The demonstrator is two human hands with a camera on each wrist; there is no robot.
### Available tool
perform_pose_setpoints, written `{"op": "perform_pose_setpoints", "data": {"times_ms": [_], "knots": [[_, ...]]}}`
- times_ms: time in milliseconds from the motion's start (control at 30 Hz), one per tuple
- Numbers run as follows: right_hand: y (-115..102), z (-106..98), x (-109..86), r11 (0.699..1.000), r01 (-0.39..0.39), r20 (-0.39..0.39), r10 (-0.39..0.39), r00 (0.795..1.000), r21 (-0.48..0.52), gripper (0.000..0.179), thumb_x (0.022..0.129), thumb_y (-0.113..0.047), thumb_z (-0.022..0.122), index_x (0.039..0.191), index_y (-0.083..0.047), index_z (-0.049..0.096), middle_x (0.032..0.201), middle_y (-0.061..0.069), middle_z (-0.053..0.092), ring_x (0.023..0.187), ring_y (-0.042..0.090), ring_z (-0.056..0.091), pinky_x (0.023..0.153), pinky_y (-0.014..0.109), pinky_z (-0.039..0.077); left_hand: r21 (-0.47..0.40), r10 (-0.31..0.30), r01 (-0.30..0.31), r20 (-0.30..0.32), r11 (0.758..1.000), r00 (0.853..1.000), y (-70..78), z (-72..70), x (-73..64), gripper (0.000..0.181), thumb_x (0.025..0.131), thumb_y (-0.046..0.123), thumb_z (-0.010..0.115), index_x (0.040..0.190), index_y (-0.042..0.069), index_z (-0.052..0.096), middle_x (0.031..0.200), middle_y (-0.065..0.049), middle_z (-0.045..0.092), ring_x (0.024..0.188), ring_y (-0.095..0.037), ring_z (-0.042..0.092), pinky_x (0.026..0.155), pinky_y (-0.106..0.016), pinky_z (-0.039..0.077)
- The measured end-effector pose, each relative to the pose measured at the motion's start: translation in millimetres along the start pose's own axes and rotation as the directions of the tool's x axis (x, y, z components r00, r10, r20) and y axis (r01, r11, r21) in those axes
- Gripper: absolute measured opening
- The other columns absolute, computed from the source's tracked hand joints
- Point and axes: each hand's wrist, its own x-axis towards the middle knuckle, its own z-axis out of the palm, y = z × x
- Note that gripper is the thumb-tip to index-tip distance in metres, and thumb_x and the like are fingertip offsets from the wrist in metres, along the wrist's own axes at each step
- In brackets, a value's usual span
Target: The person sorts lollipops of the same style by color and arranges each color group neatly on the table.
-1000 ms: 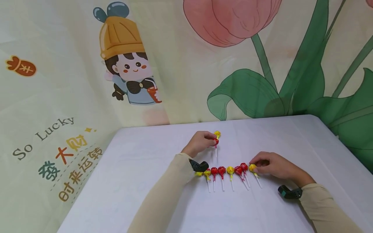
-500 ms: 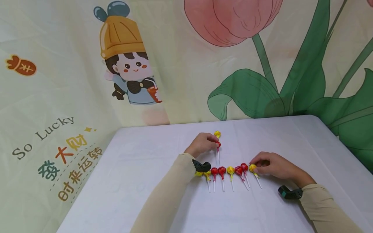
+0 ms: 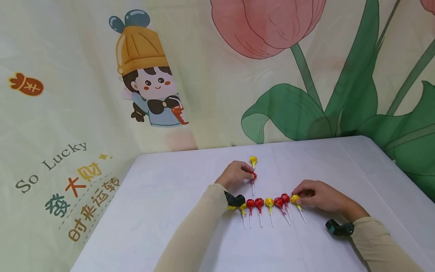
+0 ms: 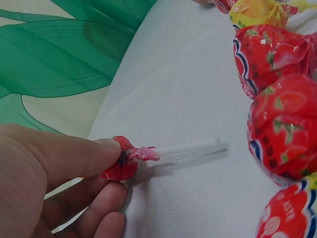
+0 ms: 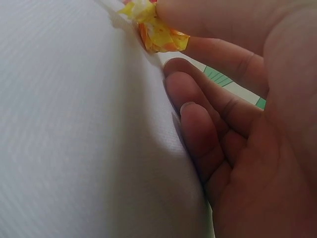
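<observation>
Head view: left hand (image 3: 236, 174) just right of and below centre, thumb and fingers pinching head of red lollipop (image 4: 142, 153), stick toward frame bottom; far yellow lollipop (image 3: 253, 161) just above. Right hand (image 3: 321, 194), lower right, pinching near yellow lollipop (image 5: 161, 35) at right end of lollipop row (image 3: 269, 203) (left end partly hidden). Best, I judge: light pinch, stick straight, clear of row.
</observation>
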Motion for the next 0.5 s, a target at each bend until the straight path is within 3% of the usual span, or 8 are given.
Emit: {"op": "perform_pose_setpoints", "data": {"times_ms": [500], "knots": [[0.1, 0.1, -0.6, 1.0, -0.018, 0.002, 0.018, 1.0, -0.002, 0.024, 0.089, -0.024, 0.076, 0.111, -0.017, 0.072, 0.1, 0.0, 0.06, 0.093, 0.023, 0.051, 0.074, 0.028, 0.048, 0.029, -0.008, 0.007, 0.003, 1.0, 1.0, -2.5, 3.0, 2.7, 0.009, 0.089, 0.021, 0.078, 0.097, 0.02, 0.074, 0.096, 0.003, 0.067, 0.093, -0.02, 0.057, 0.08, -0.033, 0.048]]}}
